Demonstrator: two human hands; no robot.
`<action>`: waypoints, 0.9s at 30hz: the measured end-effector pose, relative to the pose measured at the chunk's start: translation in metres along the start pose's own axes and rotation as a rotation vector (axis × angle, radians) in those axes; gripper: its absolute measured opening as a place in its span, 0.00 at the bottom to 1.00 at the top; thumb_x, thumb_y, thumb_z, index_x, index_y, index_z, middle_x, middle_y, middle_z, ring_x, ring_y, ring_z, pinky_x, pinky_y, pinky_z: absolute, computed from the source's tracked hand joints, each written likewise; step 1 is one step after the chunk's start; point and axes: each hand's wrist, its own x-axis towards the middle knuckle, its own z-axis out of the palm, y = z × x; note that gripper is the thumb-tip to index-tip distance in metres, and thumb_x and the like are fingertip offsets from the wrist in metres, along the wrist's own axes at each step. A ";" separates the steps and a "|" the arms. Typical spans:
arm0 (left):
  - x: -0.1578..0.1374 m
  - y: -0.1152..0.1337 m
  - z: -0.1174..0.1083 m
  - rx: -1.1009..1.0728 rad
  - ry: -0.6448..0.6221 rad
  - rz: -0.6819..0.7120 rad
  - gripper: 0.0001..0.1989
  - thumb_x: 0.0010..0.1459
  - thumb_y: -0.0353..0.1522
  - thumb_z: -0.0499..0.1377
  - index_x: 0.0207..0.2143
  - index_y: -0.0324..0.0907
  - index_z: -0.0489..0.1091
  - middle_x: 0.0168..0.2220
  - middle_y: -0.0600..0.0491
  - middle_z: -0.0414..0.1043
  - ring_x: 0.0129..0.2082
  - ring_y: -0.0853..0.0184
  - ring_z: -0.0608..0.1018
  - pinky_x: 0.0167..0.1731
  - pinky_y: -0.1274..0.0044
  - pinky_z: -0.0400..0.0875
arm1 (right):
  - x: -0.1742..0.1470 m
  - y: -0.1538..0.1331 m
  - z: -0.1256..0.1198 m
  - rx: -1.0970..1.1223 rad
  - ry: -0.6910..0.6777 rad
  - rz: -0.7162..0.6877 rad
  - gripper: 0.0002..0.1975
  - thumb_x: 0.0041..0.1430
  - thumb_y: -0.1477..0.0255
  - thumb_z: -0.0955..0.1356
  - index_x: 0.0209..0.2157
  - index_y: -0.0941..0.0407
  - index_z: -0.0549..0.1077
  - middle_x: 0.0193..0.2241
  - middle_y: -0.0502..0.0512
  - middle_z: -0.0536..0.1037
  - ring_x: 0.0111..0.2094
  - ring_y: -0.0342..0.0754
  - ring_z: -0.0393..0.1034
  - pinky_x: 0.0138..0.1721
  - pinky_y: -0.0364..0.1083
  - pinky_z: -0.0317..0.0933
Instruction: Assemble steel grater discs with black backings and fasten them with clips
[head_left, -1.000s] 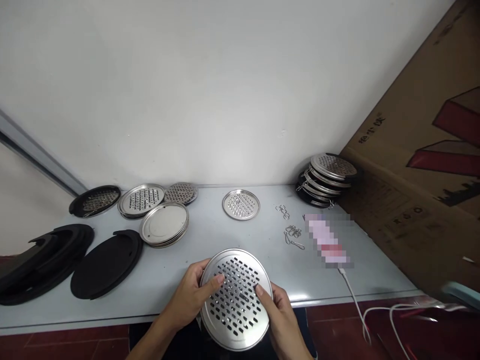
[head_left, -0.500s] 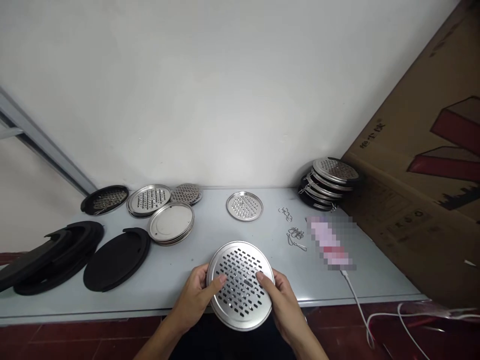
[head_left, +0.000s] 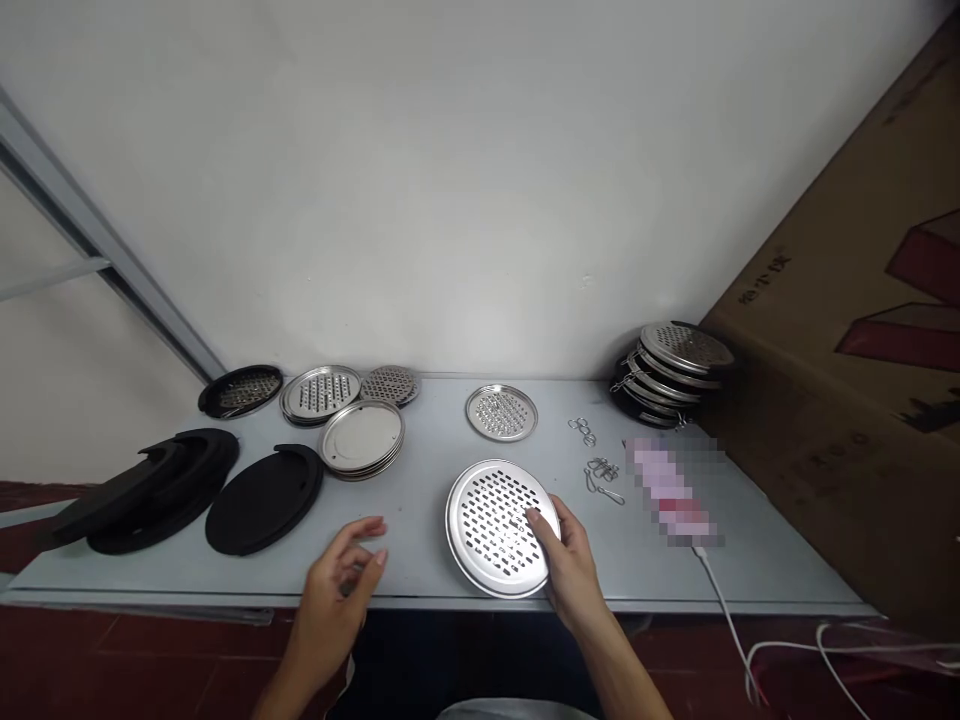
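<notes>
My right hand (head_left: 571,560) grips the right edge of a round metal grater disc (head_left: 499,530), thumb on top of its slotted face. The disc is held above the front of the table. To its left, my left hand (head_left: 341,575) is empty, its fingers curled loosely and apart over the table edge. Nearest to that hand are a black round tray with a raised lip (head_left: 262,500) and a stack of plain metal discs (head_left: 364,437). Another grater disc (head_left: 502,412) lies flat behind the held one.
Black trays (head_left: 161,490) overlap at the left. More grater discs (head_left: 324,392) lie along the wall. Wire rings (head_left: 583,432) and metal clips (head_left: 602,475) are at the right. A stack of assembled graters (head_left: 667,375) stands by a cardboard box (head_left: 840,400). A white cable (head_left: 724,610) hangs off the edge.
My left hand has let go of the grater disc and moved left. My right hand still holds the disc, now slightly farther forward. The view has shifted a little.
</notes>
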 end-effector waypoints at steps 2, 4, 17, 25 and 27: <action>0.005 -0.009 -0.030 0.198 0.155 0.061 0.26 0.60 0.49 0.59 0.53 0.41 0.70 0.42 0.46 0.78 0.36 0.60 0.80 0.36 0.71 0.75 | -0.001 0.003 -0.001 0.024 0.002 0.009 0.30 0.46 0.56 0.79 0.49 0.54 0.76 0.42 0.58 0.84 0.43 0.59 0.78 0.42 0.52 0.73; 0.012 -0.013 -0.061 0.454 0.288 0.174 0.26 0.61 0.49 0.56 0.52 0.42 0.71 0.48 0.45 0.77 0.41 0.57 0.79 0.40 0.68 0.75 | -0.001 0.005 -0.001 0.066 -0.008 0.027 0.30 0.48 0.56 0.78 0.50 0.54 0.75 0.43 0.58 0.83 0.43 0.59 0.78 0.42 0.52 0.73; 0.008 -0.014 -0.118 1.047 0.213 0.326 0.22 0.66 0.43 0.48 0.52 0.44 0.74 0.49 0.45 0.78 0.50 0.50 0.78 0.48 0.59 0.69 | -0.001 0.006 -0.001 0.153 -0.006 -0.032 0.29 0.49 0.57 0.78 0.49 0.56 0.74 0.41 0.59 0.84 0.42 0.57 0.78 0.42 0.51 0.72; -0.029 0.006 -0.101 0.750 0.022 0.566 0.15 0.66 0.40 0.53 0.53 0.57 0.72 0.49 0.54 0.78 0.50 0.53 0.77 0.52 0.60 0.71 | -0.002 0.003 0.004 0.183 0.068 -0.040 0.30 0.45 0.57 0.79 0.48 0.55 0.75 0.41 0.57 0.83 0.44 0.57 0.78 0.46 0.54 0.72; -0.032 0.015 -0.080 0.731 -0.117 0.646 0.14 0.65 0.36 0.54 0.49 0.56 0.75 0.46 0.53 0.78 0.48 0.57 0.78 0.50 0.65 0.72 | -0.002 -0.002 0.006 0.232 0.096 -0.037 0.29 0.44 0.58 0.79 0.47 0.55 0.76 0.40 0.57 0.84 0.44 0.58 0.78 0.47 0.54 0.73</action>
